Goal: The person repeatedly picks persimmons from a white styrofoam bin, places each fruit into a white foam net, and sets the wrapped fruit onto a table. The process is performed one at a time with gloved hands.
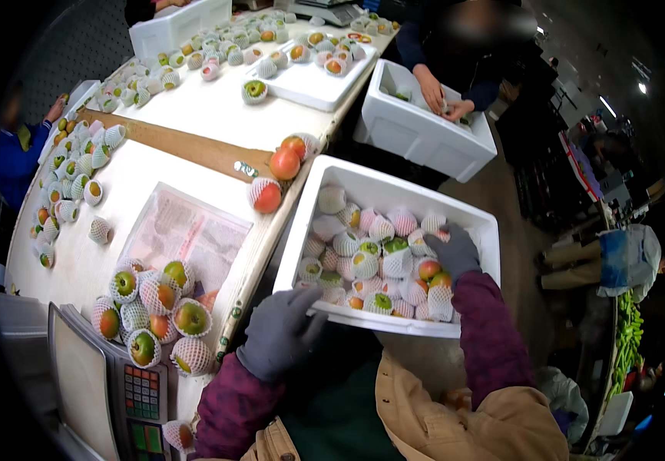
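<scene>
A white foam box in front of me holds many tomatoes in foam net sleeves, red and green. My right hand, in a grey glove, reaches into its right side and touches a netted tomato; whether the fingers grip it is unclear. My left hand, also gloved, is at the box's near left corner with thumb and fingers apart, nothing seen in it. Left of it, netted tomatoes are heaped beside a sheet of printed paper. More tomatoes sit at the table edge.
A digital scale stands at the near left. A wooden strip crosses the white table, which bears more netted tomatoes and a foam lid. Beyond my box, a co-worker's hands are in another foam box.
</scene>
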### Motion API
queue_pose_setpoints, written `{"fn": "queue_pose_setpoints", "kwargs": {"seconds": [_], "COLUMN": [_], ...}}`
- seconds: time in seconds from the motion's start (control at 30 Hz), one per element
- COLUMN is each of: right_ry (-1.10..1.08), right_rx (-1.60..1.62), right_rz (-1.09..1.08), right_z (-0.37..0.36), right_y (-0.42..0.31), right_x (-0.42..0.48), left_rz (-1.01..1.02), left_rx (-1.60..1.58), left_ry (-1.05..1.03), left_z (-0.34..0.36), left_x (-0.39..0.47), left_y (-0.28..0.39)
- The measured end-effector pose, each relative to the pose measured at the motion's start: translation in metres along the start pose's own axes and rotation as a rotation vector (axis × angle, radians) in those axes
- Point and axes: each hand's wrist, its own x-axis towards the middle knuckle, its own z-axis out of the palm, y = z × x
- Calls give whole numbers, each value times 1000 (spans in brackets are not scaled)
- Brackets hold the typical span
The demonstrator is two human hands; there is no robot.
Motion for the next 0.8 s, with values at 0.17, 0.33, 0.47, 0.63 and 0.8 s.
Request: {"fn": "queue_pose_setpoints", "kwargs": {"seconds": [0.17, 0.33, 0.47, 0.63, 0.8], "right_ry": [-606, -843, -401, -76, -229], "right_rx": [1234, 1236, 848, 589, 856], "right_rz": [436, 348, -187, -404, -78], "right_z": [9, 19, 16, 27, 26], "right_y": [-107, -134, -138, -136, -133], "right_x": [-63, -109, -131, -135, -133], "left_rz": [-235, -429, -538, -725, -388], "left_rx": [-548, -1162, -1151, -1279, -881], "left_ry": [10, -23, 121, 178, 136], "left_z": [24, 34, 30, 36, 38], "left_x": [8, 11, 7, -4, -9], "left_y": [5, 15, 11, 9, 4]}}
